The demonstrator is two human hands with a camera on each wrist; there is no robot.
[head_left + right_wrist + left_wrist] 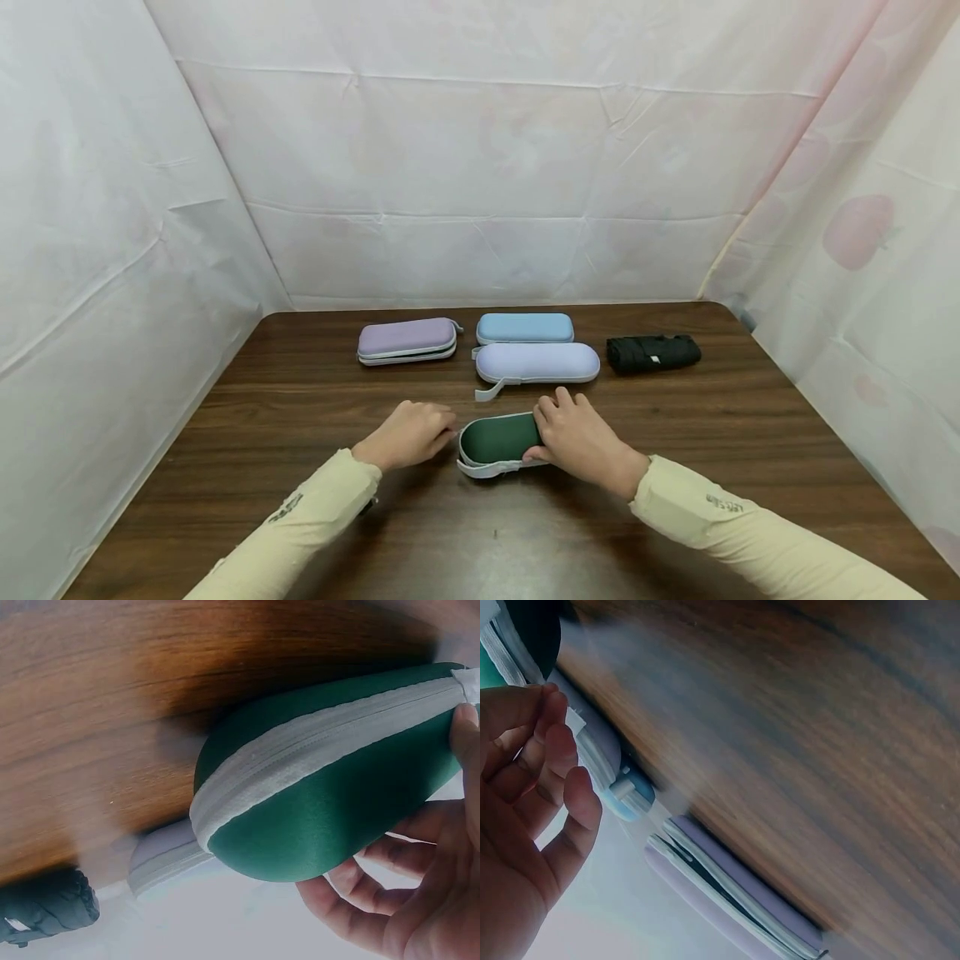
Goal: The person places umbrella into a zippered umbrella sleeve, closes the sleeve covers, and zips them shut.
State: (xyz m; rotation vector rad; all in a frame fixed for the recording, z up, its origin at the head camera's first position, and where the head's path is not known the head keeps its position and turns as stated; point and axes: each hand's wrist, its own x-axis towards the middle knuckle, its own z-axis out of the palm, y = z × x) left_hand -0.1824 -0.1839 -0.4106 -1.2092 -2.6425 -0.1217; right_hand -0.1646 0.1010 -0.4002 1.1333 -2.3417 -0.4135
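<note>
A green glasses case (497,438) with a pale grey zip band lies on the table, its zip parted at the left end. My right hand (579,437) grips its right end, thumb on the near side and fingers over the top. In the right wrist view the thumb lies by the zip band (285,754). My left hand (412,433) is at the case's left end, fingers curled. In the left wrist view, thumb and index fingertips (549,694) pinch together right at the zip, over the zipper pull, which the fingertips hide.
Behind the green case lie a lavender case (537,363) with a strap and a light blue case (525,327). A purple case (407,337), its zip partly parted, is at back left. A folded black umbrella (652,354) lies at back right. White sheets surround the wooden table (300,400).
</note>
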